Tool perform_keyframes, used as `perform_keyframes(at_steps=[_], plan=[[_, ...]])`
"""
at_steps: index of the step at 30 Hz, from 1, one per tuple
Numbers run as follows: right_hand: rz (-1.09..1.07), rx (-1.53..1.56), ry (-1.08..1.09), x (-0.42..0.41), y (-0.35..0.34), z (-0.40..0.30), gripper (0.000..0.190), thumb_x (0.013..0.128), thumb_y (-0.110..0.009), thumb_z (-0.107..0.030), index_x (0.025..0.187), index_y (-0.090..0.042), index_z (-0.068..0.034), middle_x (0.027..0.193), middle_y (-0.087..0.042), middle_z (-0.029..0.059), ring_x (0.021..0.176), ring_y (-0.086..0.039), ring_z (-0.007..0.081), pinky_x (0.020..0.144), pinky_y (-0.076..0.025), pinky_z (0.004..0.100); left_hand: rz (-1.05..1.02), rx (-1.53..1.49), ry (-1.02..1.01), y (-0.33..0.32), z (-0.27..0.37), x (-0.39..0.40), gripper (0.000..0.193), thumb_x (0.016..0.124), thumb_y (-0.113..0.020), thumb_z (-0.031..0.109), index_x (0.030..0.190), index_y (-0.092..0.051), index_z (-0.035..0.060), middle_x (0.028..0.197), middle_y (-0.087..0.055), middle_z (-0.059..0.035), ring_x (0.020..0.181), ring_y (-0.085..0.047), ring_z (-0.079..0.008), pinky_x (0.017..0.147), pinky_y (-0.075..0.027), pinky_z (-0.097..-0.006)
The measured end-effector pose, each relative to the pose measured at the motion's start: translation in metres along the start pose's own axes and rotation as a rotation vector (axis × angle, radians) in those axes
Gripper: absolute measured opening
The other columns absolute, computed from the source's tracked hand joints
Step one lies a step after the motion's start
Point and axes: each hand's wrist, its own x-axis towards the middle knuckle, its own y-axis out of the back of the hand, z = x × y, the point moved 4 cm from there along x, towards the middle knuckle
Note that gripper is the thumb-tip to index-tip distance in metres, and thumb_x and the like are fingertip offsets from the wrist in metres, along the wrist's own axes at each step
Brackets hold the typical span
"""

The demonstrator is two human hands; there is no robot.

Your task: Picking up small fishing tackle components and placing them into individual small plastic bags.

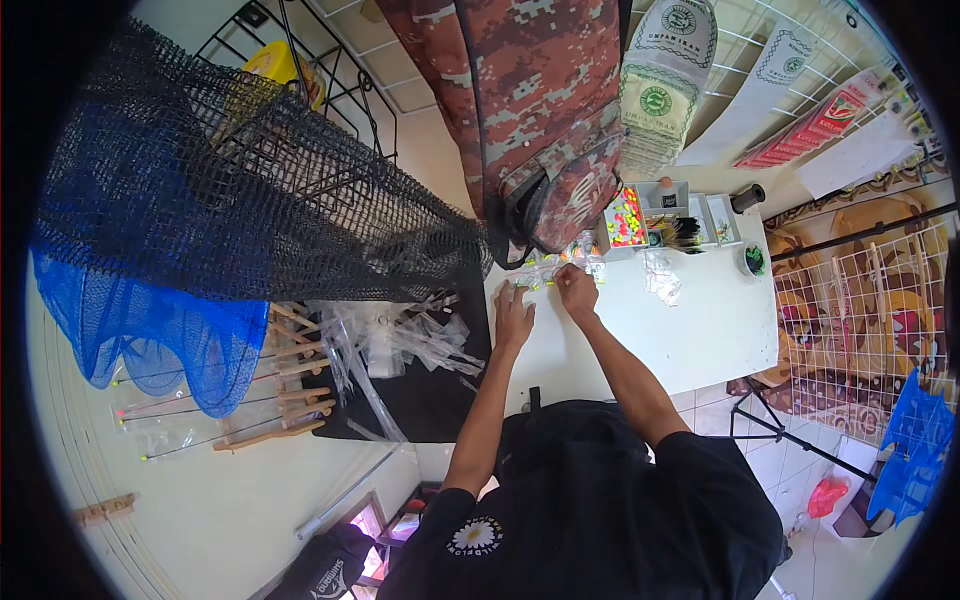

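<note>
On the white tabletop point(645, 334), small clear plastic packets point(592, 255) with bright yellow and orange pieces lie in rows at the back. My left hand point(514, 319) rests at the left end of these packets, fingers spread, holding nothing visible. To its right, my right hand point(576, 291) is over the packets with its fingertips pinched together; whatever may be between them is too small to tell. Just behind the hands hangs a camouflage fabric bag point(551, 199). An open box of red and yellow beads or small floats point(626, 217) stands behind and right of my right hand.
A crumpled clear plastic bag point(662, 277) and a small cup with green pieces point(752, 259) lie to the right. Grey trays point(697, 206) stand at the back. Left are a black mesh net point(300, 202), loose plastic wrappers point(405, 341) on black cloth, and a blue net point(172, 345).
</note>
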Motion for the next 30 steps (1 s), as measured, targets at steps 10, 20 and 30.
perform_keyframes(at_steps=[10, 20, 30], plan=[[0.205, 0.085, 0.049, -0.012, 0.03, 0.016, 0.008, 0.081, -0.067, -0.014, 0.088, -0.067, -0.009, 0.083, -0.071, 0.008, 0.071, -0.067, 0.028, 0.066, -0.051, 0.0382, -0.035, 0.052, 0.006, -0.001, 0.015, -0.01, 0.046, 0.081, -0.069, 0.012, 0.125, -0.054, 0.0087, 0.144, -0.031, -0.022, 0.129, -0.036, -0.0414, 0.105, -0.038, -0.0454], [0.497, -0.191, -0.019, -0.005, 0.137, 0.117, 0.033, 0.078, -0.069, -0.012, 0.11, -0.062, -0.011, 0.11, -0.06, 0.0139, 0.103, -0.054, 0.0324, 0.089, -0.044, 0.0431, 0.029, -0.006, -0.087, -0.012, 0.028, -0.06, 0.038, 0.085, -0.065, 0.01, 0.121, -0.056, 0.0109, 0.142, -0.034, -0.022, 0.13, -0.036, -0.0405, 0.106, -0.035, -0.0459], [0.411, -0.255, 0.135, 0.011, 0.164, 0.141, 0.015, 0.077, -0.071, -0.013, 0.091, -0.073, -0.01, 0.103, -0.068, 0.0083, 0.098, -0.058, 0.0297, 0.084, -0.045, 0.0412, 0.038, -0.12, -0.036, -0.029, 0.068, -0.114, 0.036, 0.086, -0.065, 0.01, 0.12, -0.057, 0.0109, 0.139, -0.037, -0.0201, 0.123, -0.043, -0.0388, 0.102, -0.039, -0.0447]])
